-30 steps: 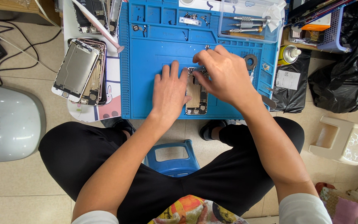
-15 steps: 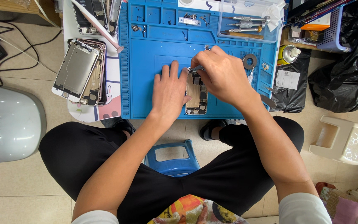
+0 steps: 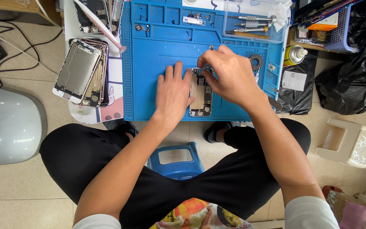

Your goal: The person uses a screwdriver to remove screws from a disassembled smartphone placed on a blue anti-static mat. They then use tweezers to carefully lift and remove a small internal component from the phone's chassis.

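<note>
Currently an opened phone chassis [image 3: 201, 96] is pinned on the blue repair mat [image 3: 149, 68], at the centre of the view, by the flat, spread left hand [image 3: 172, 93] laid at its 9 o'clock edge, while a small dark tool [image 3: 205, 68] is pinched in the closed fingers of the right hand [image 3: 233, 76] at the chassis's 12 o'clock end. A slip of the tip could be caused by too much sideways force, and the small parts inside might be scratched. Tiny loose screws could be knocked off the mat toward the stacked phone frames [image 3: 83, 72] at 9 o'clock.
</note>
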